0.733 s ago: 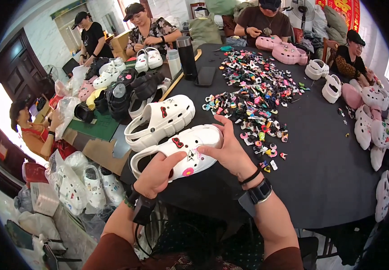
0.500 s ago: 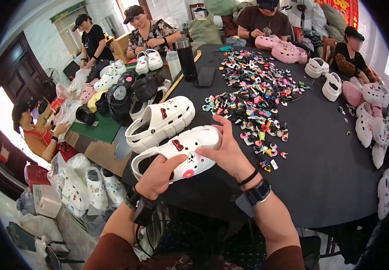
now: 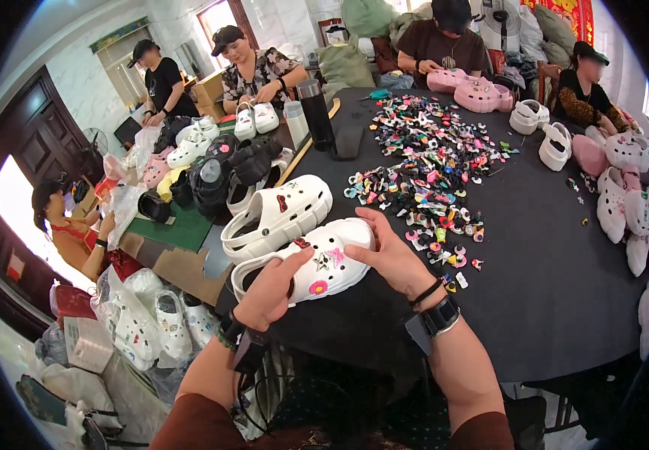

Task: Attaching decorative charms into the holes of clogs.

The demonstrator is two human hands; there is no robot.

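Note:
A white clog (image 3: 350, 241) lies tilted between both my hands over the near part of the black table. My left hand (image 3: 268, 292) grips its heel side, the thumb lying on the upper beside a red charm (image 3: 302, 243) and partly covering it. At the toe, my right hand (image 3: 395, 262) holds on with the thumb on top and the fingers round the far side. Between the thumbs sit a star charm (image 3: 322, 262) and a pink charm (image 3: 335, 257); a pink flower charm (image 3: 317, 287) is lower down. Right behind stands a matching white clog (image 3: 288, 204) with a red charm.
A heap of colourful shoe charms (image 3: 437, 165) spreads across the table (image 3: 534, 300). Beyond are a dark bottle (image 3: 314, 112), a phone-like black slab (image 3: 348, 142) and pink clogs (image 3: 482, 94). More clogs (image 3: 189, 146) pile up at left. Several people work around the table.
My left thumb has shifted toward the red charm, and my right thumb has moved off the pink one, which shows more fully. A person at the back now has hands on white clogs.

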